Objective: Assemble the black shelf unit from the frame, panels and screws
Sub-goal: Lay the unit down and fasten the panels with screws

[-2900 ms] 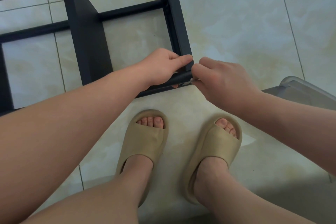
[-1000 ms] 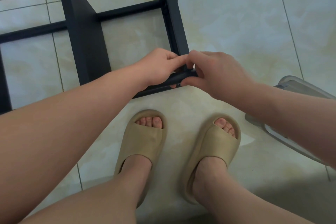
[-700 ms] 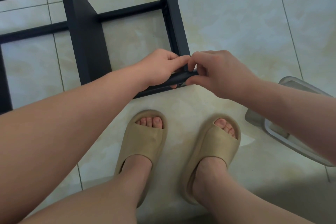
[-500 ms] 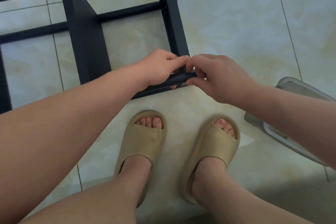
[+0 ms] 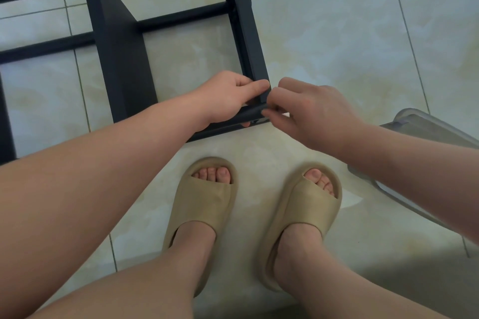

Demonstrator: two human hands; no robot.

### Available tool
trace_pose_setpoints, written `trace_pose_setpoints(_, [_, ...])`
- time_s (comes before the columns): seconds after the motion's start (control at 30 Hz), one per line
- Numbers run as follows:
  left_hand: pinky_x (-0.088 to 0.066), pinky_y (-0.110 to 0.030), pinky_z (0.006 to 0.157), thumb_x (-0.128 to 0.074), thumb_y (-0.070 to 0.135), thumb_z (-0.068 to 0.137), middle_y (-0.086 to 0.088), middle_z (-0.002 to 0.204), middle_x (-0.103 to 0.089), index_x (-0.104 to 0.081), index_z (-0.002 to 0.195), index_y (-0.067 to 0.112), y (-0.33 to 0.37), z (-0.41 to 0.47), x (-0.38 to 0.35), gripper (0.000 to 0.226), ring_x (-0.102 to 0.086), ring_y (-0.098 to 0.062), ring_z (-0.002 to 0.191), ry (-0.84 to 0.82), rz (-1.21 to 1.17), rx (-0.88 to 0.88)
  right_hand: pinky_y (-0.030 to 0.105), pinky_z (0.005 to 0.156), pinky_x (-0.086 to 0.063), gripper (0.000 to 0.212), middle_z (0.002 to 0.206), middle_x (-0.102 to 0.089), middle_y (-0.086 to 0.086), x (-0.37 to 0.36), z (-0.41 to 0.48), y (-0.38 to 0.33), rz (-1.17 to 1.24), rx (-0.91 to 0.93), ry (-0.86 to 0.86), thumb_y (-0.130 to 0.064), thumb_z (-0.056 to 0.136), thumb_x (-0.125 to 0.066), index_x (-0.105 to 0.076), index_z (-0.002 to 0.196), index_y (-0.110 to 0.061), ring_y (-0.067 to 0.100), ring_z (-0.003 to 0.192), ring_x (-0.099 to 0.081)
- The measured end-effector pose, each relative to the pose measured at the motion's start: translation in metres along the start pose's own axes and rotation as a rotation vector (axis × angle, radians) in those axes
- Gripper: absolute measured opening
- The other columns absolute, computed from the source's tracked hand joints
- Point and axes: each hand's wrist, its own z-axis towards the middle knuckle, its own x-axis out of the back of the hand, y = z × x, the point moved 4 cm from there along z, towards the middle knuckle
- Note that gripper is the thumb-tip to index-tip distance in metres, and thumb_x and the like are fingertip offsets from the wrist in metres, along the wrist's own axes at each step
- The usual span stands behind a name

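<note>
Black metal shelf frame [image 5: 243, 33] on pale tiled floor [image 5: 337, 33]; both hands at its near right corner.

Left hand [image 5: 228, 97] clenched around the near black round rail [image 5: 248, 114], forefinger laid across the corner. Right hand [image 5: 311, 114] pinches at the rail's end, contents hidden; half a second ago its fingers lay over the corner, now drawn slightly right, a gap showing. Black flat panel [image 5: 121, 59] upright inside frame, unchanged. Tan slide sandals [image 5: 204, 204] below; clear plastic tub [image 5: 425, 124] at right.
</note>
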Motion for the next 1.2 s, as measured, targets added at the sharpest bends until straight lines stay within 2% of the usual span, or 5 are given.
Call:
trace_pose_setpoints(0.17, [-0.057,-0.042,0.086,-0.056,0.051,0.098,-0.015,0.089,-0.076,-0.072,0.097,0.004,-0.0018,0.002,0.0005,0.05,-0.072,-0.025,0.065,-0.009,-0.001,-0.001,0.03,0.04,-0.036,0.005,0.086,-0.063,0.013,-0.0035,-0.0041,-0.002,-0.08,0.078,-0.015,0.0,0.086,-0.071,-0.069,0.089,-0.002,0.034,0.047,-0.045])
trace_pose_setpoints(0.4, [-0.056,-0.038,0.08,-0.056,0.051,0.098,-0.017,0.089,-0.076,-0.07,0.095,0.004,-0.0024,0.0022,0.0,0.05,-0.071,-0.026,0.063,-0.014,-0.013,0.001,0.032,0.045,-0.036,0.017,0.082,-0.061,0.01,-0.0012,0.0004,0.0013,-0.006,0.018,-0.009,-0.017,0.089,-0.072,-0.064,0.085,-0.003,0.032,0.051,-0.048])
trace_pose_setpoints(0.57, [-0.055,-0.035,0.08,-0.056,0.051,0.098,-0.016,0.089,-0.076,-0.071,0.096,0.003,-0.0002,0.0006,0.0004,0.05,-0.071,-0.022,0.063,-0.009,0.012,0.002,0.027,0.04,-0.033,0.018,0.088,-0.063,0.011,-0.0051,-0.0076,0.0014,-0.087,0.083,-0.036,0.012,0.079,-0.067,-0.068,0.087,-0.005,0.027,0.053,-0.032])
trace_pose_setpoints(0.9, [-0.057,-0.033,0.076,-0.056,0.05,0.098,-0.016,0.091,-0.076,-0.072,0.099,0.004,-0.0011,0.001,0.0006,0.048,-0.071,-0.023,0.064,-0.014,-0.013,-0.003,0.033,0.04,-0.039,0.013,0.098,-0.064,0.014,-0.0082,-0.0066,0.0015,-0.035,0.082,-0.085,0.002,0.082,-0.073,-0.067,0.093,-0.003,0.031,0.049,-0.041])
trace_pose_setpoints(1.2, [-0.057,-0.032,0.074,-0.057,0.049,0.098,-0.017,0.09,-0.075,-0.071,0.096,0.002,-0.0009,0.0013,0.0004,0.049,-0.071,-0.021,0.061,0.002,-0.015,0.004,0.036,0.035,-0.042,0.007,0.078,-0.062,0.016,-0.0087,-0.0066,0.0006,-0.019,0.087,0.046,0.008,0.082,-0.071,-0.067,0.082,0.002,0.035,0.043,-0.042])
